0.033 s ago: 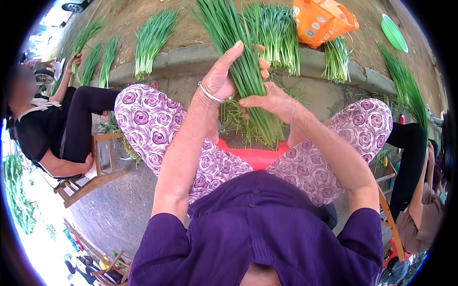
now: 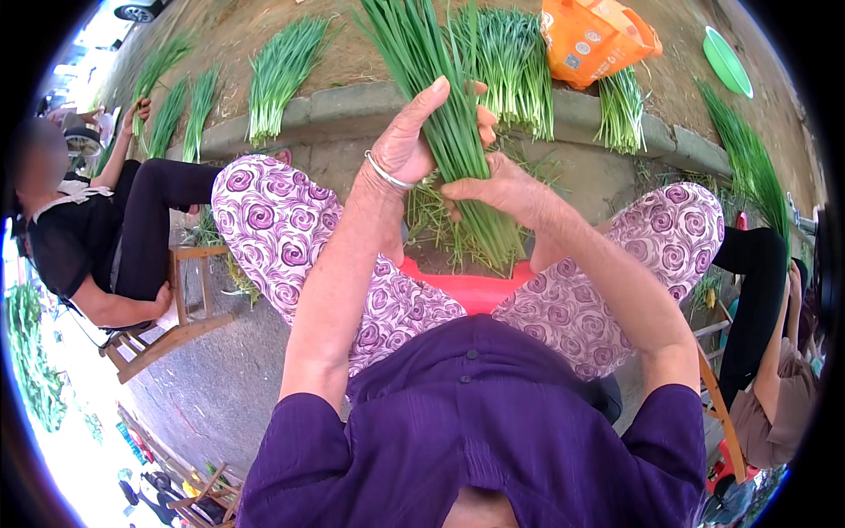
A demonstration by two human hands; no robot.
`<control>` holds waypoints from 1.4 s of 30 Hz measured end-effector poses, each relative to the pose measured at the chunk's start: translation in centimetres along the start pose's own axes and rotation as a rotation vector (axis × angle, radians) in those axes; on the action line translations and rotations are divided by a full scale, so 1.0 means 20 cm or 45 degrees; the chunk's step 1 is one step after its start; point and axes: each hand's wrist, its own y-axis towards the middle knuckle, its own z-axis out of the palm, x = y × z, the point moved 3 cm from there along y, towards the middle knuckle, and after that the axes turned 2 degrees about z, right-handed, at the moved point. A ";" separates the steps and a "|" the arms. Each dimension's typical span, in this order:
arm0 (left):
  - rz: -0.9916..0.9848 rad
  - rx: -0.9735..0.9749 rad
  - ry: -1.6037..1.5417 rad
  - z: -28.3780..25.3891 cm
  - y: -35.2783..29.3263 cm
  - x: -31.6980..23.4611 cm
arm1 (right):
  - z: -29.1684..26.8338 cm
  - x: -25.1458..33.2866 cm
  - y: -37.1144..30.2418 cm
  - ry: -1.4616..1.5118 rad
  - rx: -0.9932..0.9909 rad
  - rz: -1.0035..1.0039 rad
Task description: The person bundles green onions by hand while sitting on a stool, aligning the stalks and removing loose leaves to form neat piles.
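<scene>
At frame centre, the left hand (image 2: 414, 141) wraps the chive bundle (image 2: 449, 132); the right hand (image 2: 497, 189) pinches its lower stalks (apparently cleaning). Stripping next probably needs a firm hold.

Outdoor roadside, chive bundles (image 2: 280, 72) along kerb (image 2: 352, 104)

A shiny metal bangle (image 2: 385, 172) ringed the left wrist. In both hands, the bundle of chives (image 2: 449, 132) looked smooth and slightly glossy. Below them lay matt printed cloth trousers (image 2: 282, 220); beyond, a rough concrete kerb (image 2: 343, 106) and glossy orange plastic bag (image 2: 594, 37).
</scene>
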 end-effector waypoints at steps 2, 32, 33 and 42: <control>0.069 -0.021 0.066 -0.01 -0.01 -0.04 | 0.00 0.01 -0.01 -0.182 0.015 0.083; -0.263 -0.434 0.094 -0.04 -0.05 0.36 | -0.12 0.12 0.08 -1.045 -0.497 -0.007; -0.198 -0.418 0.082 -0.04 -0.04 0.34 | -0.11 0.14 0.06 -0.922 -0.426 0.020; 0.072 -0.191 -0.240 -0.08 0.00 0.05 | 0.00 0.20 -0.03 -0.446 -0.059 0.169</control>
